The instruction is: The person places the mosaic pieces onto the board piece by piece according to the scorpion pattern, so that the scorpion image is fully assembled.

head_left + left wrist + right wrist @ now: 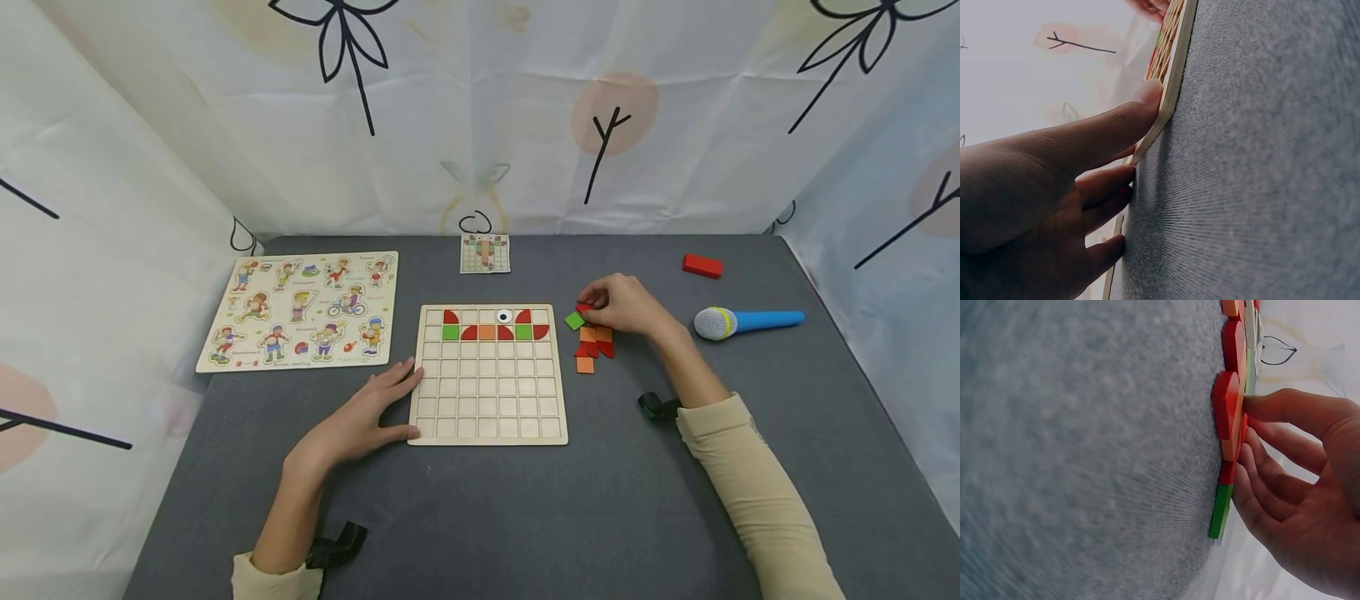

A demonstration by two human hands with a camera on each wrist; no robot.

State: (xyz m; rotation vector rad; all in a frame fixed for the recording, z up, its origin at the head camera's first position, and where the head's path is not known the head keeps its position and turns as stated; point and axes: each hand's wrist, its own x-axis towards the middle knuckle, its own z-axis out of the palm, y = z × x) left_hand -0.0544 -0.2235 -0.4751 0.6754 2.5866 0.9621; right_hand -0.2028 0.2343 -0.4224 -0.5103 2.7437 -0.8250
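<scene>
A wooden grid board [477, 408] lies in the middle of the table. Its two top rows hold red quarter-circle pieces, green and orange squares, and a round eye piece [504, 317]. Against the board's left edge rests my left hand [360, 421], fingers spread, its thumb [1149, 94] on the near left corner. To the right of the board is a loose group of pieces with orange squares [585, 365], red curved pieces and a green square [574, 321]. At the group's far end my right hand [626, 304] pinches a red piece [584, 307], partly hidden by the fingers.
A small pattern card [485, 253] lies behind the board. At the left is a picture puzzle board [300, 312] with children figures. A blue toy microphone [765, 321] and a red block [702, 266] lie at the right. Patterned curtains [487, 117] surround the table.
</scene>
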